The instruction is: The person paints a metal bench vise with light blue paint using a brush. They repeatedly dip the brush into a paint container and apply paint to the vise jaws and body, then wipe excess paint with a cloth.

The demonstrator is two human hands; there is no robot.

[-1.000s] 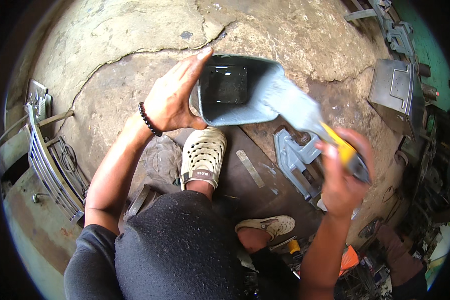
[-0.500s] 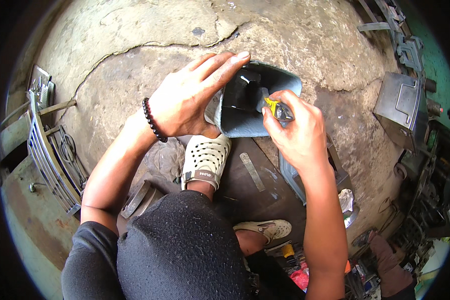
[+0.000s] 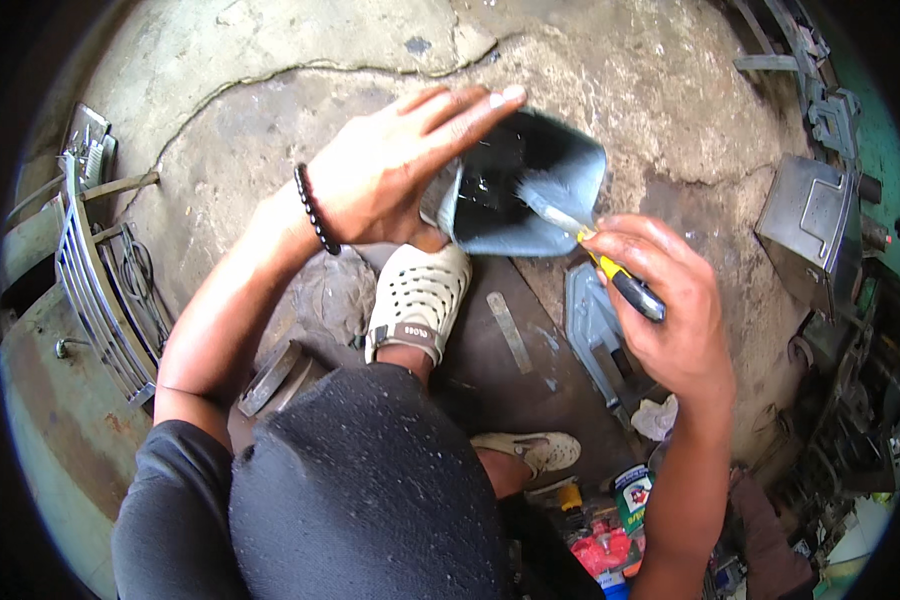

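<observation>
My left hand hugs the left edge of an open grey box, thumb low and fingers high. The box's mouth faces me, near the toe of my beige clog. My right hand pinches a paintbrush by its yellow and black handle. The brush slants across the box's bottom right corner, hairs inside, pointing up and left.

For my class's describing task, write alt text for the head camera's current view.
A right hand holds a yellow-and-black paintbrush with its bristles inside a blue-grey container, which the left hand grips by its left side. Below, a cream shoe with holes stands near a flat strip.
</observation>
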